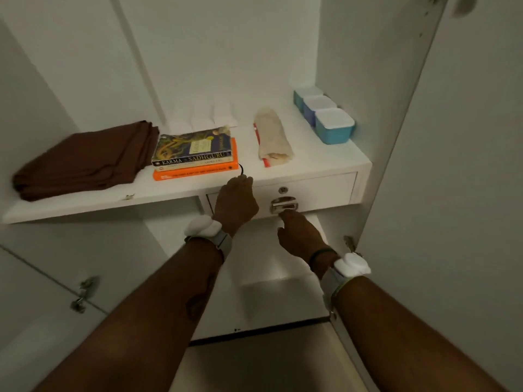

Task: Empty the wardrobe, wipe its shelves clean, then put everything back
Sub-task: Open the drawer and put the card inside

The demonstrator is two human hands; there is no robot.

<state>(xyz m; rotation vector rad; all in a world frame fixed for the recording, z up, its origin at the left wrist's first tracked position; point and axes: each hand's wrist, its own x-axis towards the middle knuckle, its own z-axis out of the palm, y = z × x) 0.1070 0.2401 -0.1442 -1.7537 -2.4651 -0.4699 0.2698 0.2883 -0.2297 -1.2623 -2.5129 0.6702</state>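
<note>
A person's right hand (300, 234) reaches toward a wardrobe drawer (319, 190), forefinger out straight with its tip at the lower lip of the metal handle (284, 205), gripping nothing. The left hand (236, 200) sits just beside it, fingers curled at the shelf's front edge, where a thin black loop (241, 168) shows above the knuckles. Whether it holds the loop cannot be told. The handle lies directly ahead of the right hand, its long axis running left to right, so that hand is the nearer for a pull, probably the next step. Above, the white shelf (85, 206) is fully loaded: a folded brown cloth (85, 159) at left, two stacked books (195, 154), a rolled cream cloth (273, 138) and three blue tubs (325, 117) lined along the right wall. Emptying looks barely begun. An open door (452, 193) of the white wardrobe (226, 52) stands at right.
</note>
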